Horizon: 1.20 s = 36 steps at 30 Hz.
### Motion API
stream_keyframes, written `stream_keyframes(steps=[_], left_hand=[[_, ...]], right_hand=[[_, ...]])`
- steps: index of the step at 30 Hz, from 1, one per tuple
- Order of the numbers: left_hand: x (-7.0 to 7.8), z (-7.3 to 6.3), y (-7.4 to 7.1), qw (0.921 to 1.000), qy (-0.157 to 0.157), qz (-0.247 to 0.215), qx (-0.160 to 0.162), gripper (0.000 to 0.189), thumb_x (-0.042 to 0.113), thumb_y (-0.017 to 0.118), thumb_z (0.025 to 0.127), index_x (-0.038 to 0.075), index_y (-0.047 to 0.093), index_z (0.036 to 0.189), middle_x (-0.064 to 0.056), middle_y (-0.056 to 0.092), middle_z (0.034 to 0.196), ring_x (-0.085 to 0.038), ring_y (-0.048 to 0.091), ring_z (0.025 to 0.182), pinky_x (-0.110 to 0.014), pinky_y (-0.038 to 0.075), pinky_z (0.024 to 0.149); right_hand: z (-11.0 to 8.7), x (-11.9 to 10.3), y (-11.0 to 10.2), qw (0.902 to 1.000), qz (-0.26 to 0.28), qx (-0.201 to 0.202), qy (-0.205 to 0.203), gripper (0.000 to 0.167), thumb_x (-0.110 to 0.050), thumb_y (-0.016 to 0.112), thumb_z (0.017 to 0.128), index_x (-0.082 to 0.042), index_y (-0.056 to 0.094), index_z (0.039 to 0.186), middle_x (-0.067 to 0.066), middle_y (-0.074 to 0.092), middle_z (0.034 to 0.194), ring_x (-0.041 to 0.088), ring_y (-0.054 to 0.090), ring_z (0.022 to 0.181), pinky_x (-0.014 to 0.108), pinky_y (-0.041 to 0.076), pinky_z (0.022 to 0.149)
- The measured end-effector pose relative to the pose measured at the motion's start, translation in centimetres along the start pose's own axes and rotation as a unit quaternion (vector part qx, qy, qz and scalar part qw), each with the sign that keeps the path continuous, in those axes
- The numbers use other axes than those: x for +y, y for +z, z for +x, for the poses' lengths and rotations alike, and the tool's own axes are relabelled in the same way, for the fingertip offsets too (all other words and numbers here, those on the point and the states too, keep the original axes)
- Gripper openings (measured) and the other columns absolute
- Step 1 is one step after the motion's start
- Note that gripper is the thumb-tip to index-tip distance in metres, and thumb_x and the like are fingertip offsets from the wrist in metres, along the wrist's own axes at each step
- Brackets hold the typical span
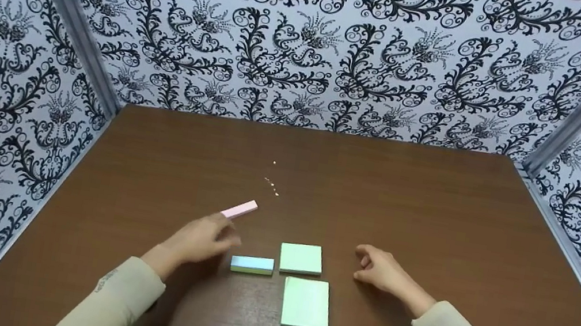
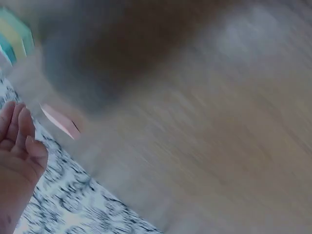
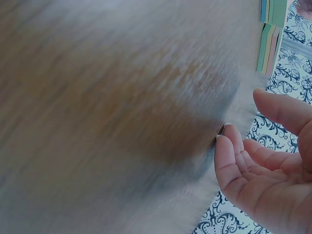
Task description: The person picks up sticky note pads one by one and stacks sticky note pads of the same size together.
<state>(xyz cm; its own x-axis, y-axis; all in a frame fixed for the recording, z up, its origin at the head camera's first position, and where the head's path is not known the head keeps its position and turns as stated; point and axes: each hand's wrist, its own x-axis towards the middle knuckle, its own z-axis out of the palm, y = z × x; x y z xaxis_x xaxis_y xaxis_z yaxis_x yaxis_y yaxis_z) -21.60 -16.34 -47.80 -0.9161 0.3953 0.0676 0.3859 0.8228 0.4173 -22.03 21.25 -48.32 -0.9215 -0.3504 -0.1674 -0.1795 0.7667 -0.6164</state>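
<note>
In the head view, my left hand (image 1: pixel 205 238) hovers blurred over the table, its fingers loosely bent and nothing held. Just beyond its fingers lies a narrow pink strip of sticky notes (image 1: pixel 240 209), partly covered by the hand. To the hand's right sits a small narrow block of sticky notes (image 1: pixel 252 265), blue on top and green below. Two pale green sticky note pads, a smaller one (image 1: pixel 301 258) and a larger one (image 1: pixel 306 304), lie farther right. Beyond them is my right hand (image 1: pixel 381 271), fingers loosely curled with a gap to the thumb, holding nothing.
Brown wooden table (image 1: pixel 435 209) under everything. A few tiny pale bits (image 1: pixel 272 184) lie on it beyond the pink strip. Black-and-white patterned walls (image 1: pixel 309 43) enclose the back and both sides, with grey metal posts (image 1: pixel 67 5) at the corners.
</note>
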Motion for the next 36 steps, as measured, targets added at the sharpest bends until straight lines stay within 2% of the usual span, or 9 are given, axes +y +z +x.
stream_keyframes(steps=[3, 5, 10, 13, 18, 26, 31, 36], left_hand=[[-1.1, 0.7, -0.5, 0.9970, -0.057, -0.016, 0.049, 0.026, 0.025, 0.057, 0.088, 0.003, 0.061, 0.102, -0.010, 0.058, 0.098, -0.026, 0.058, 0.089, -0.044, 0.046, 0.079], [-1.8, 1.1, -0.7, 0.9938, -0.088, -0.016, 0.066, 0.026, 0.021, 0.057, 0.088, 0.000, 0.060, 0.105, -0.011, 0.058, 0.098, -0.026, 0.058, 0.088, -0.044, 0.046, 0.079], [-2.7, 2.0, -0.6, 0.9886, -0.136, -0.018, 0.061, 0.032, 0.019, 0.060, 0.087, -0.003, 0.057, 0.111, -0.012, 0.056, 0.096, -0.025, 0.056, 0.083, -0.042, 0.046, 0.077], [-2.6, 2.6, 0.0, 0.9877, -0.142, -0.020, 0.062, 0.031, 0.018, 0.062, 0.086, -0.002, 0.058, 0.108, -0.011, 0.055, 0.094, -0.024, 0.055, 0.081, -0.041, 0.047, 0.075], [-2.3, 3.5, 1.2, 0.9880, -0.133, -0.010, 0.077, 0.024, 0.016, 0.067, 0.082, -0.001, 0.061, 0.097, -0.010, 0.055, 0.087, -0.024, 0.055, 0.076, -0.040, 0.047, 0.071], [-2.8, 3.8, 2.1, 0.9872, -0.133, 0.006, 0.089, 0.019, 0.016, 0.068, 0.081, -0.001, 0.061, 0.089, -0.011, 0.056, 0.087, -0.025, 0.055, 0.076, -0.041, 0.047, 0.072], [-2.9, 3.8, 2.1, 0.9874, -0.138, 0.002, 0.077, 0.016, 0.013, 0.066, 0.082, -0.001, 0.061, 0.088, -0.012, 0.057, 0.089, -0.026, 0.056, 0.079, -0.042, 0.047, 0.074], [-3.0, 3.5, 1.9, 0.9876, -0.147, -0.009, 0.054, 0.016, 0.013, 0.064, 0.082, -0.001, 0.060, 0.089, -0.011, 0.056, 0.088, -0.025, 0.053, 0.078, -0.041, 0.046, 0.074]], right_hand=[[0.0, 0.0, 0.0, 1.0000, 0.000, 0.001, -0.001, 0.051, -0.001, 0.067, 0.077, 0.010, 0.047, 0.123, 0.011, 0.057, 0.089, 0.021, 0.055, 0.079, 0.034, 0.045, 0.067], [0.1, -0.1, 0.0, 1.0000, -0.001, 0.002, -0.004, 0.051, -0.001, 0.068, 0.077, 0.010, 0.047, 0.122, 0.010, 0.057, 0.089, 0.020, 0.055, 0.079, 0.034, 0.045, 0.067], [0.0, 0.0, 0.0, 0.9999, -0.005, 0.007, -0.012, 0.051, -0.001, 0.069, 0.075, 0.010, 0.048, 0.120, 0.010, 0.058, 0.086, 0.021, 0.056, 0.078, 0.034, 0.045, 0.067], [0.0, 0.1, 0.1, 0.9999, -0.004, 0.008, -0.013, 0.051, -0.001, 0.069, 0.074, 0.010, 0.048, 0.120, 0.010, 0.058, 0.086, 0.022, 0.056, 0.079, 0.035, 0.046, 0.068], [0.1, 0.0, 0.0, 0.9999, -0.007, 0.006, -0.012, 0.051, -0.002, 0.068, 0.075, 0.010, 0.048, 0.121, 0.010, 0.058, 0.087, 0.021, 0.056, 0.079, 0.034, 0.045, 0.066], [0.1, -0.1, -0.1, 0.9999, -0.009, 0.006, -0.011, 0.051, -0.002, 0.068, 0.076, 0.009, 0.048, 0.122, 0.010, 0.059, 0.087, 0.021, 0.055, 0.078, 0.036, 0.044, 0.068], [0.2, -0.2, -0.2, 0.9998, -0.013, 0.004, -0.011, 0.051, -0.002, 0.068, 0.076, 0.009, 0.048, 0.121, 0.010, 0.058, 0.086, 0.021, 0.055, 0.079, 0.036, 0.045, 0.069], [0.4, -0.9, -0.1, 0.9999, -0.013, 0.009, -0.005, 0.048, -0.002, 0.067, 0.077, 0.011, 0.050, 0.120, 0.015, 0.060, 0.093, 0.025, 0.057, 0.086, 0.037, 0.047, 0.071]])
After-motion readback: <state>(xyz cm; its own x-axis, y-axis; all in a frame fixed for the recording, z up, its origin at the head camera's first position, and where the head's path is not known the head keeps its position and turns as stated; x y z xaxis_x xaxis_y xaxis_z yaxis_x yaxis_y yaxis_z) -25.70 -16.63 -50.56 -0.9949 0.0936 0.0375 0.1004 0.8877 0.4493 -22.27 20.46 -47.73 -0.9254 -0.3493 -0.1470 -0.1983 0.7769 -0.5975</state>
